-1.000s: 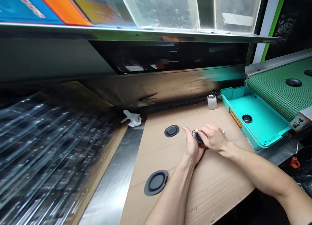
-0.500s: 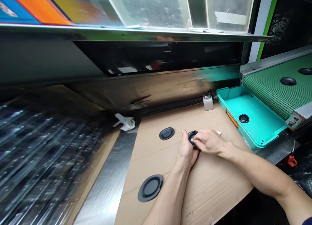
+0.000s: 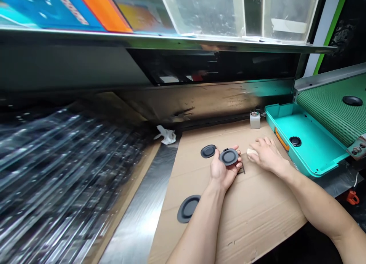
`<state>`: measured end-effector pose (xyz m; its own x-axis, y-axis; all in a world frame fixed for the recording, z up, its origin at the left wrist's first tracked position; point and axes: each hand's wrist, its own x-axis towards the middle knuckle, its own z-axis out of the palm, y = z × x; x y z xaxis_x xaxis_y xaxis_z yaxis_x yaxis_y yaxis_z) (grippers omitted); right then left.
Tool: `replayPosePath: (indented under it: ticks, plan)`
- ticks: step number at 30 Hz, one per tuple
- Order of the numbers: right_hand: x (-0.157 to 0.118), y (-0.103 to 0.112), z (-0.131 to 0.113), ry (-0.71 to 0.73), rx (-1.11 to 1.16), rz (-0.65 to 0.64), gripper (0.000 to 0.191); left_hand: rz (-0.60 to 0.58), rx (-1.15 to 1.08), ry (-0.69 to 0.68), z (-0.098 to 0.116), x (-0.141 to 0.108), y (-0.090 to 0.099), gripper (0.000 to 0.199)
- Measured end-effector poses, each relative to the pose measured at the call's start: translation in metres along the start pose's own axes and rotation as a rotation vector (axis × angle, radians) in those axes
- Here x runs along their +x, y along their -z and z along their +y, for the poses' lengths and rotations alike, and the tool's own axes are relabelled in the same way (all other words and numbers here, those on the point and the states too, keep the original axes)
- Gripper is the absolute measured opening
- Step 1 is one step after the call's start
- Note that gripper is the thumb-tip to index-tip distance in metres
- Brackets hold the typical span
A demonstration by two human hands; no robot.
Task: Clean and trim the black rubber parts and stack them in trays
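"Above the cardboard sheet [image 3: 257, 212], what is each hand gripping?"

"The left hand [image 3: 221, 170] is grasping a black disc [image 3: 228, 156], its thumb pressing near the edge and its fingers curling around behind. To its right, the right hand [image 3: 267, 154] is touching a small cream pad [image 3: 252, 152]; whether those fingers are clenching it or merely resting there, I cannot tell."

"And the surface, the room?"

"A second disc [image 3: 207, 151] is lying on the sheet just beyond the left thumb; a third disc [image 3: 186, 210] is disappearing partly behind the left forearm [image 3: 201, 226]. Along the left side, a metal strip [image 3: 140, 222] is gleaming beside blurred clear plastic pieces [image 3: 57, 180]. A crumpled white cloth [image 3: 167, 136] is lying at the strip's far end, and a metal shelf [image 3: 177, 44] is running across the back."

"Which containers are standing by?"

"A small whitish bottle [image 3: 255, 121] is standing upright at the far edge. Beside the sheet, a teal tray [image 3: 317, 142] is holding one black round part [image 3: 295, 141], while a green conveyor belt [image 3: 323, 107] is bearing another disc [image 3: 352, 100]."

"What is differing?"

"The right hand, at the black disc half a second ago, is now staying clear of it; the round part is remaining in the tray."
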<state>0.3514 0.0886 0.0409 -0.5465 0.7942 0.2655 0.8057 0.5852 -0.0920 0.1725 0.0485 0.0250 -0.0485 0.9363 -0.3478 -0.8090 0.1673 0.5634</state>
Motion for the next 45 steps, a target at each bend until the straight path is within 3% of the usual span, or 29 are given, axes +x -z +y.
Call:
replayPosePath:
  ticks: [2,4,9,13,15,18,23,28,32,35,41,43,45]
  plan:
    - [-0.003,0.001,-0.004,0.098,0.011,-0.087,0.026,-0.002,-0.013,-0.018,0.002,0.002,0.002,0.063]
    - [-0.003,0.0,-0.007,0.095,0.048,-0.104,0.025,-0.004,-0.019,-0.054,0.003,0.005,0.003,0.061]
    - [0.0,-0.013,-0.023,-0.034,0.3,0.136,0.037,-0.012,-0.06,-0.077,-0.007,0.01,0.0,0.044]
    - [-0.004,-0.024,-0.045,0.146,0.322,0.108,0.031,-0.035,-0.058,0.033,-0.014,0.009,-0.003,0.045]
    - [-0.004,-0.025,-0.048,0.147,0.258,0.114,0.033,-0.053,-0.05,0.034,-0.015,0.008,-0.003,0.045]
    - [-0.002,-0.023,-0.045,-0.016,0.141,0.1,0.036,-0.069,-0.049,-0.012,-0.015,0.008,-0.002,0.041]
    - [-0.001,-0.025,-0.041,0.109,0.083,0.059,0.038,-0.02,-0.013,0.031,-0.015,0.011,0.001,0.04]
    - [0.005,-0.024,-0.021,-0.111,0.034,0.002,0.035,-0.019,0.042,-0.052,-0.008,0.011,0.005,0.034]
    - [0.002,-0.022,-0.012,-0.124,0.027,-0.052,0.029,-0.043,0.089,-0.097,-0.002,0.009,0.008,0.033]
    - [-0.001,-0.022,-0.013,-0.088,0.034,-0.069,0.029,-0.057,0.216,-0.272,-0.003,0.006,0.007,0.037]
    - [0.0,-0.02,-0.014,-0.09,0.064,-0.074,0.033,-0.01,0.992,-1.103,-0.019,-0.008,0.002,0.081]
    - [0.001,-0.02,-0.012,-0.09,0.065,-0.09,0.034,-0.005,1.165,-1.25,-0.022,-0.013,0.0,0.088]
    - [0.001,-0.02,-0.011,-0.088,0.069,-0.097,0.035,0.013,1.236,-1.309,-0.024,-0.017,-0.002,0.093]
